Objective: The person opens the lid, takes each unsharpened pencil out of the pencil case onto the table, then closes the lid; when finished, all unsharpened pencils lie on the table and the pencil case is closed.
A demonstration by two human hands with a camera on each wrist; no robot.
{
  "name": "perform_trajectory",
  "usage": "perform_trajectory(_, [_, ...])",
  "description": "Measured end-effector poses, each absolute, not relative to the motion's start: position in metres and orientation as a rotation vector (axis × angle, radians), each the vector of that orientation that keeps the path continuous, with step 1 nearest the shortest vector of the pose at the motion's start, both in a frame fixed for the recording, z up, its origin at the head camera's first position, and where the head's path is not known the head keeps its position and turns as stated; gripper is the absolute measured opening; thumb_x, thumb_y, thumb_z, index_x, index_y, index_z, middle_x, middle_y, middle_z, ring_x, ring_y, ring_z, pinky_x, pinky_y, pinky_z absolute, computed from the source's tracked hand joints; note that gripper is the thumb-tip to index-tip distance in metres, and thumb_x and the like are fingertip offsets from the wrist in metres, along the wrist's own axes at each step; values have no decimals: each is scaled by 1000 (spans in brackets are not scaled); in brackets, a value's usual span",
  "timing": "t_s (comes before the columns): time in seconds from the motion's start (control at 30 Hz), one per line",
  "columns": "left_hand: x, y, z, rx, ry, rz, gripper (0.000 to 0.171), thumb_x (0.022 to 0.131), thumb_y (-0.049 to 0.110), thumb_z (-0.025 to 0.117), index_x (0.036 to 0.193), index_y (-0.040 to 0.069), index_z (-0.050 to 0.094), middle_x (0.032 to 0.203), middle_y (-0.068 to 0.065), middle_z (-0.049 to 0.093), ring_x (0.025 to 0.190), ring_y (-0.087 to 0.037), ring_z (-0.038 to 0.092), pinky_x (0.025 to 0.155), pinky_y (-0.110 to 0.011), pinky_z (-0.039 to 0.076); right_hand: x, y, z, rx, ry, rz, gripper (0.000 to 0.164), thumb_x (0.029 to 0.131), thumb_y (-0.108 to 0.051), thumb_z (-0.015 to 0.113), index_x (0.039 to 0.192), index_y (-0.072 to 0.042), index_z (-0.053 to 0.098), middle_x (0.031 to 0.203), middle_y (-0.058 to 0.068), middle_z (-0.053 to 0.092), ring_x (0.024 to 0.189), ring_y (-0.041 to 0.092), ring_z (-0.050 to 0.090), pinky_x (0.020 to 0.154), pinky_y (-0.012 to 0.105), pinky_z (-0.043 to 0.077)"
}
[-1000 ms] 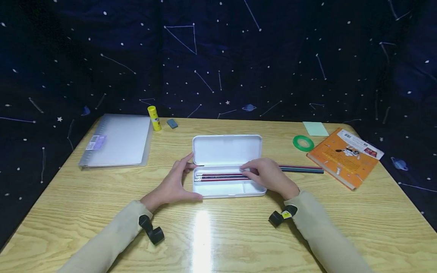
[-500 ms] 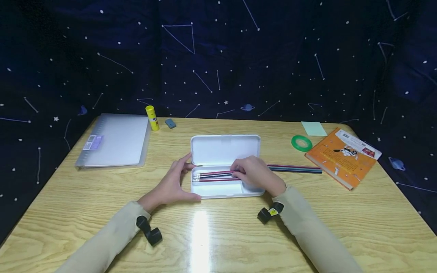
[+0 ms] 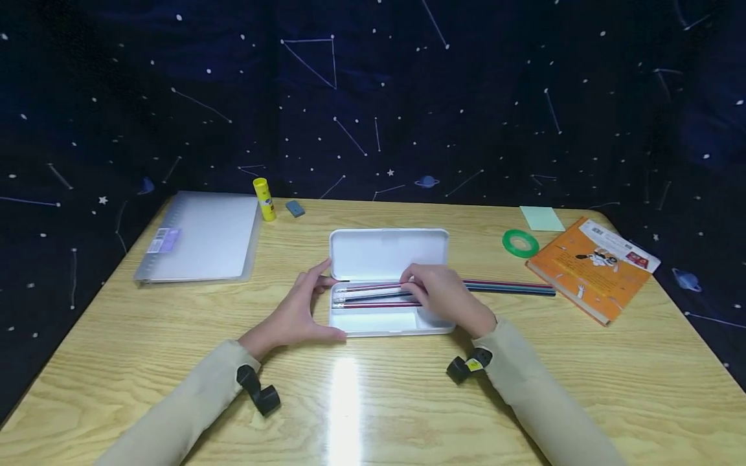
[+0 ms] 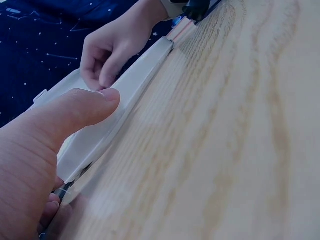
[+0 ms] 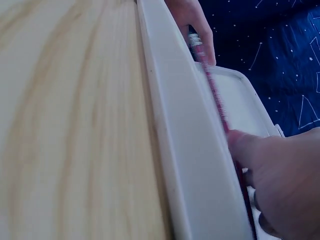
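An open white pencil case point(image 3: 373, 321) lies on the table, its lid point(image 3: 388, 254) tipped back. My left hand point(image 3: 294, 310) holds its left end, thumb at the front corner and fingers at the back. Several pencils with metal eraser ends lie in the long compartment, among them a dark red pencil point(image 3: 379, 305). My right hand point(image 3: 445, 294) reaches over the right half of the case and pinches a pencil point(image 5: 215, 92) between thumb and fingers. The pencils' right ends are hidden under that hand. Right of the case lies a bundle of dark pencils point(image 3: 513, 289).
An orange book point(image 3: 591, 272), a green tape roll point(image 3: 520, 244) and a pale green paper square point(image 3: 542, 219) lie at the right. At the back left are a clear-covered binder point(image 3: 201, 239), a yellow glue stick point(image 3: 264, 199) and a blue-grey eraser point(image 3: 294, 208).
My right hand has moved a little left over the case, and the pencils under it have spread apart and tilted. The left hand keeps its place at the case's left end.
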State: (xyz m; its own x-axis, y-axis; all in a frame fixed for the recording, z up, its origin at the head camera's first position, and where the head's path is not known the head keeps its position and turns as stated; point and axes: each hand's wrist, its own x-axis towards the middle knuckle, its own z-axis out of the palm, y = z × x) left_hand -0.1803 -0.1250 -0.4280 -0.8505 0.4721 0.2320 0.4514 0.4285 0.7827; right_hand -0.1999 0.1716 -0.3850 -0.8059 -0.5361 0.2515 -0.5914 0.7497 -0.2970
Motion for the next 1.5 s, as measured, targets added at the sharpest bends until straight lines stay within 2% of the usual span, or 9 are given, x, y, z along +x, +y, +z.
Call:
perform_trajectory(0.4, [-180,-123,-425,847,2626,1438,129,56,33,94,155,14,13,131,-4,53,119,-21,43,103,-42,39,-180,250,-391,618,-2728,559,4,90,-11,68,93,-9,68,79,1,67,63,11,47,58,25,40])
perform_trajectory(0.5, [-178,-125,-424,830,2633,1435,129,56,34,94,155,14,14,131,-4,54,118,-21,43,103,-42,39,-176,277,-399,539,-2697,578,4,88,-8,69,92,-8,68,71,-1,63,58,8,43,53,23,36])
perform_trajectory(0.63, [-177,-126,-424,812,2638,1433,129,55,34,94,154,13,14,131,-4,54,118,-21,43,103,-43,39,-168,308,-405,476,-2657,582,6,87,-5,69,91,-8,68,60,-6,50,54,4,36,49,22,30])
perform_trajectory(0.8, [-177,-124,-424,832,2632,1423,129,56,35,94,154,12,13,132,-5,54,117,-21,42,102,-42,39,-155,333,-406,443,-2662,536,6,85,-4,70,90,-7,67,59,-8,44,53,2,32,48,22,28])
perform_trajectory(1.1, [-178,-124,-424,788,2627,1417,130,55,36,94,155,16,13,132,-1,52,117,-18,42,104,-41,38,-155,342,-412,489,-2631,470,13,79,1,74,87,-6,66,59,-7,42,53,1,31,48,22,27])
perform_trajectory(1.33, [-178,-123,-423,774,2632,1407,130,55,37,94,155,14,13,134,0,53,117,-17,42,104,-41,38,-159,337,-419,469,-2560,526,24,75,4,75,90,1,56,64,-2,43,57,0,33,51,22,32])
perform_trajectory(1.5, [-178,-124,-423,791,2652,1391,130,56,35,94,155,12,14,133,-1,54,116,-18,42,103,-40,39,-163,333,-420,412,-2549,519,25,76,4,73,94,3,57,66,0,45,58,3,34,51,24,32])
